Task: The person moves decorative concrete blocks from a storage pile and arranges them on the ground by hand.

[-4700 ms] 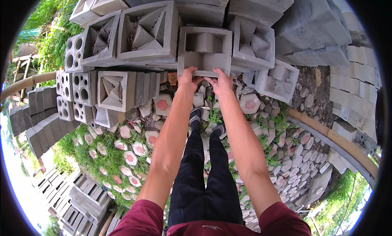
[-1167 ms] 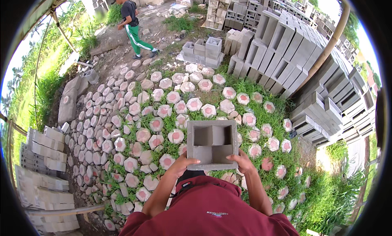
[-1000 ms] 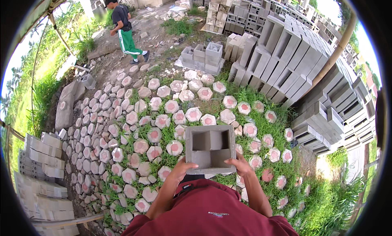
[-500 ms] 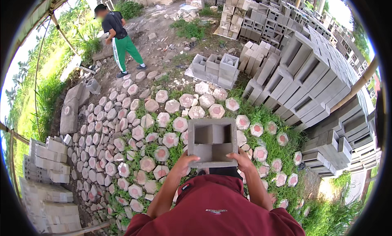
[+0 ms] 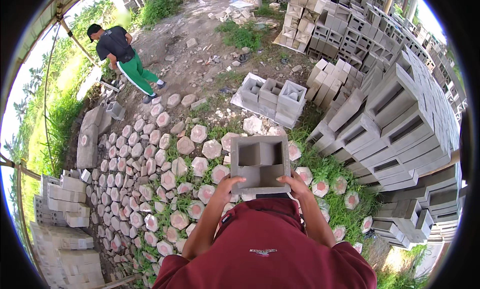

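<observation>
A grey hollow concrete block [image 5: 260,185] is held up in front of my body, its hollows facing up at me. My left hand [image 5: 229,185] grips its near left corner, the thumb lying over the rim. On the near right corner, my right hand [image 5: 296,183] holds it the same way. The fingers under the block are hidden. Ahead and to the right, several similar blocks [image 5: 292,100] stand grouped on a pale sheet on the ground.
Hexagonal paving stones [image 5: 197,166] with grass between them cover the ground. Tall stacks of hollow blocks [image 5: 395,119] rise at the right. Paler blocks [image 5: 65,199] are piled at the left. A person in green trousers [image 5: 132,71] stoops at the far left, near a lone block [image 5: 115,110].
The view has shifted as I moved, and the block group and stacks now sit farther right. The person ahead has bent lower. Both my hands keep their hold on the block.
</observation>
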Available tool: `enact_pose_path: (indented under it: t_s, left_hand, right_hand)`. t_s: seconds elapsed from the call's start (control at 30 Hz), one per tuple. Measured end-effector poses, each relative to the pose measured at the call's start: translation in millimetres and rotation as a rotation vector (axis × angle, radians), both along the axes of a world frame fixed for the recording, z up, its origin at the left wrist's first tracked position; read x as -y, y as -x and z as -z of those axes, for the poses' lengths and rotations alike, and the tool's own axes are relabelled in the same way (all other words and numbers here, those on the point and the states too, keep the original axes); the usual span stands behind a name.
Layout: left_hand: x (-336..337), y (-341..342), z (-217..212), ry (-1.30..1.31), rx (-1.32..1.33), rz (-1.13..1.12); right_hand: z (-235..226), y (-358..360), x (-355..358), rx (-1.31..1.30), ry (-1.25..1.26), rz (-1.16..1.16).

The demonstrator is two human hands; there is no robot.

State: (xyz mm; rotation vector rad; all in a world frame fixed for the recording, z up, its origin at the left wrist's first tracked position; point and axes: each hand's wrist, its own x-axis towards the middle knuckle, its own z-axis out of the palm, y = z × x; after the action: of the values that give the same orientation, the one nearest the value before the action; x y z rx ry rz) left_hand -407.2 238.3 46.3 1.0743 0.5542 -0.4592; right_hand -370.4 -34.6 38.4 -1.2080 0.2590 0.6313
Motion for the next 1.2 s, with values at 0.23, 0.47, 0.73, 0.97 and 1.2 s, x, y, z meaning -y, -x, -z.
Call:
enact_pose_path:
  t_s: [0.23,0.47,0.73,0.97,1.2]
  left_hand:
    - [14.7,-112.4,-5.2,-0.081,0.126,-0.122]
    - [-2.1,-194.8,-16.7,-0.106,0.071,-0.019]
    - [-25.8,-321.3,32.7,-0.043,0.038,0.069]
    - [-93.6,-464.7,69.5,-0.037,-0.013,0.196]
    - [-160.4,-589.8,63.8,-0.077,-0.063,0.419]
  right_hand:
    - [-25.8,-120.7,10.8,0.028,0.006,-0.035]
    - [-16.2,-198.3,-0.8,-0.146,-0.11,0.036]
    - [30.6,-315.8,-31.0,-0.229,0.115,0.118]
    - [50.2,-418.4,-96.9,-0.233,0.209,0.184]
    - [13.3,-501.5,-166.1,-0.347,0.204,0.248]
